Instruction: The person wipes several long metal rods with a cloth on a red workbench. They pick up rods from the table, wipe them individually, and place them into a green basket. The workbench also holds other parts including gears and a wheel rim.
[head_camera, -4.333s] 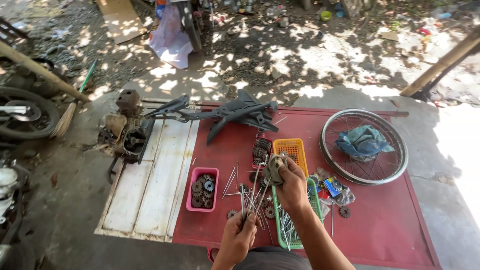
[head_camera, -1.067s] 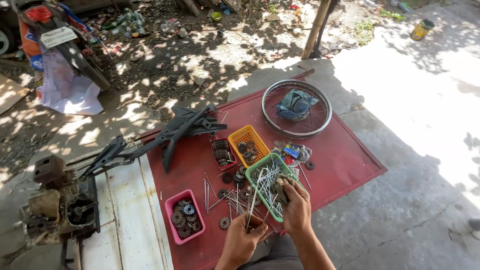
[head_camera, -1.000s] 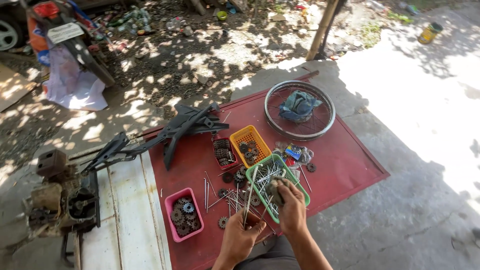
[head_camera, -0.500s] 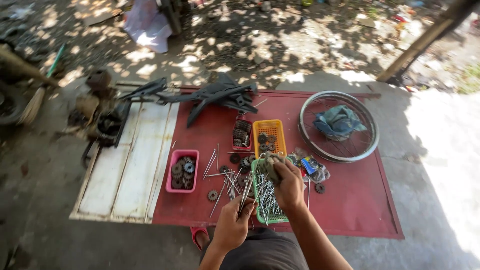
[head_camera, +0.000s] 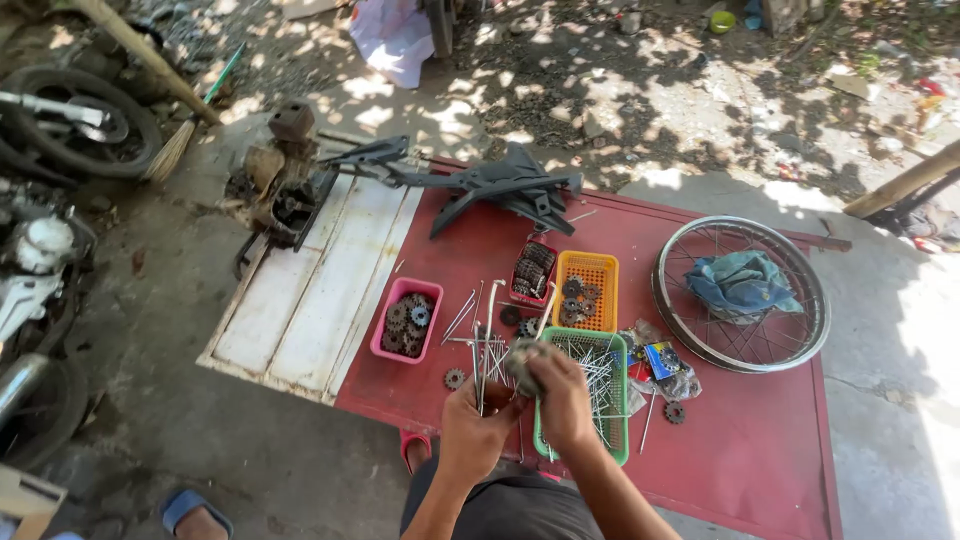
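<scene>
From the head view, my left hand (head_camera: 472, 432) sits low in the centre of the frame, fingers closed around a bunch of thin metal spokes (head_camera: 483, 350) that stick upward from my fist. My right hand (head_camera: 560, 398), just to the right and touching the left, is clenched over a small round greyish hub part (head_camera: 522, 362) at the left edge of the green basket (head_camera: 590, 440), which is full of more spokes. All of this lies on a red board (head_camera: 740, 440) filling the lower right of the frame. Above the green basket stands an orange basket (head_camera: 588, 272) with small gears, and to the left of my hands a pink tray (head_camera: 385, 345) of sprockets. At the right lies a spoked wheel rim (head_camera: 680, 330) with a blue cloth (head_camera: 742, 285) inside it. Upper centre holds a dark plastic frame piece (head_camera: 505, 185); a white panel (head_camera: 300, 300) lies to the left.
</scene>
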